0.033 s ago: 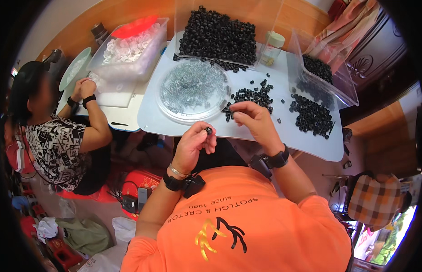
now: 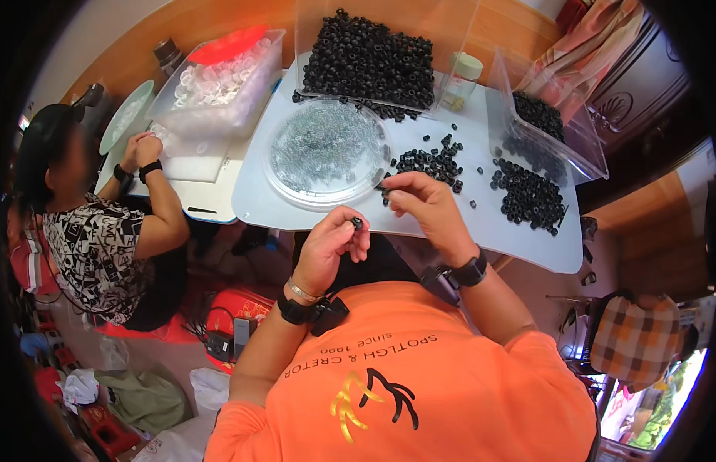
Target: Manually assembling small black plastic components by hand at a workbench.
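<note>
Above my lap, my left hand (image 2: 332,242) grips a small black ring-like part (image 2: 357,223) between thumb and fingers. My right hand (image 2: 421,202) is at the table's near edge, thumb and forefinger pinched together beside the rim of a round clear dish (image 2: 273,175). Whatever sits between those fingertips is too small to make out. Many tiny clear pieces (image 2: 323,146) lie in the dish. Just beyond my right hand spreads a loose pile of black ring-like parts (image 2: 435,163), with a second pile (image 2: 527,192) farther right.
Behind the dish, a clear bin (image 2: 458,38) holds many black parts; another clear bin (image 2: 589,154) lies tipped at right. A lidded jar (image 2: 466,73) stands between them. At left, a person (image 2: 104,223) sits near a tub (image 2: 258,88) of white pieces.
My right hand has shifted slightly left, its fingertips closer to the dish's rim. My left hand has barely moved, still with the black part in it.
</note>
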